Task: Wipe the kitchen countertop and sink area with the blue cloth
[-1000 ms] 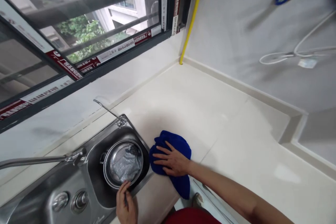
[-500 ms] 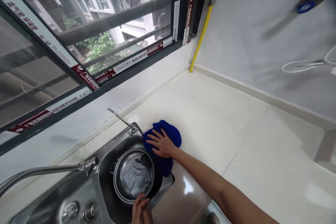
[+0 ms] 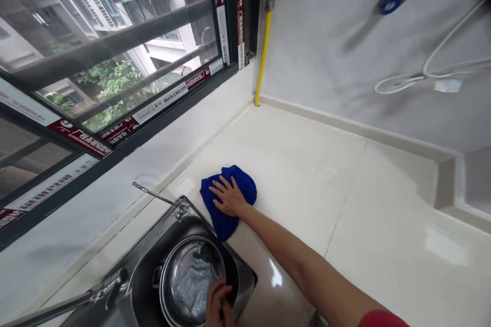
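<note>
My right hand (image 3: 228,197) lies flat with fingers spread on a blue cloth (image 3: 227,199), pressing it to the cream countertop (image 3: 307,184) just beyond the sink's far corner. My left hand (image 3: 218,307) rests at the near rim of a round metal strainer bowl (image 3: 192,282) that sits in the steel sink (image 3: 245,278); its fingers curl against the rim, and I cannot tell if they grip it. Something crumpled and grey lies inside the strainer.
A thin metal spout (image 3: 157,197) rises at the sink's back corner and a long tap (image 3: 72,304) reaches in from the left. A window (image 3: 115,61) runs along the back. A yellow pipe (image 3: 263,56) stands in the corner. A white hose (image 3: 429,71) hangs on the right wall.
My right hand has slid the blue cloth away from me along the sink's edge, from the counter's front to its far corner. My left hand stays at the strainer's rim.
</note>
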A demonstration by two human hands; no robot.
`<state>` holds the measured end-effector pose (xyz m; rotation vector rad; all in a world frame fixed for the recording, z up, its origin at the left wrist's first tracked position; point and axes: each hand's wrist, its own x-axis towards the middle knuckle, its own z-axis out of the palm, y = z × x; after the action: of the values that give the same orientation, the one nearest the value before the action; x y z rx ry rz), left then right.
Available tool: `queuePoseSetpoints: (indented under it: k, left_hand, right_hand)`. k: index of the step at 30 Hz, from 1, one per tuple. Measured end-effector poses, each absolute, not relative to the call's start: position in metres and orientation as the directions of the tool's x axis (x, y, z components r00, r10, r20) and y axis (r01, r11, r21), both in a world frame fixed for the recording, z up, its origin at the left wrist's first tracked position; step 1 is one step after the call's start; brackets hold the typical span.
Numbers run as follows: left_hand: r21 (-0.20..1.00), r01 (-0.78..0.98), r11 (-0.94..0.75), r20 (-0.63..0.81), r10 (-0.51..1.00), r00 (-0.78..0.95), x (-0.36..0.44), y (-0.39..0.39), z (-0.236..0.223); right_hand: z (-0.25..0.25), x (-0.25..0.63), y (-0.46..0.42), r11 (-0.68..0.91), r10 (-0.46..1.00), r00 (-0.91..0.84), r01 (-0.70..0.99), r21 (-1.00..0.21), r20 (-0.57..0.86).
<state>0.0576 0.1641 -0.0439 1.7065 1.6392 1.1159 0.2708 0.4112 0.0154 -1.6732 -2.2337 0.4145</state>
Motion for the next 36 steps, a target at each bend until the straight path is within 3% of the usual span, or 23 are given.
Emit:
queuePoseSetpoints:
  k: [10, 21, 32, 36]
  left_hand:
    - [0.827, 0.528, -0.194, 0.194, 0.979, 0.055, 0.11, 0.254, -0.005]
    - [0.827, 0.523, -0.207, 0.147, 0.977, 0.155, 0.16, 0.308, -0.006]
    - [0.692, 0.722, 0.012, -0.007, 1.0, -0.01, 0.185, 0.318, 0.021]
    - [0.641, 0.76, 0.108, -0.073, 0.994, -0.08, 0.19, 0.322, 0.019]
  right_hand:
    - [-0.001, 0.361, 0.388, 0.028, 0.998, -0.005, 0.934, -0.355, 0.064]
    - [-0.01, 0.469, 0.269, -0.158, 0.98, 0.185, 0.948, -0.276, 0.073]
    - [-0.033, 0.522, 0.084, -0.339, 0.914, 0.374, 0.917, -0.211, 0.157]
    - [-0.055, 0.523, 0.05, -0.584, 0.749, 0.612, 0.79, -0.184, 0.254]
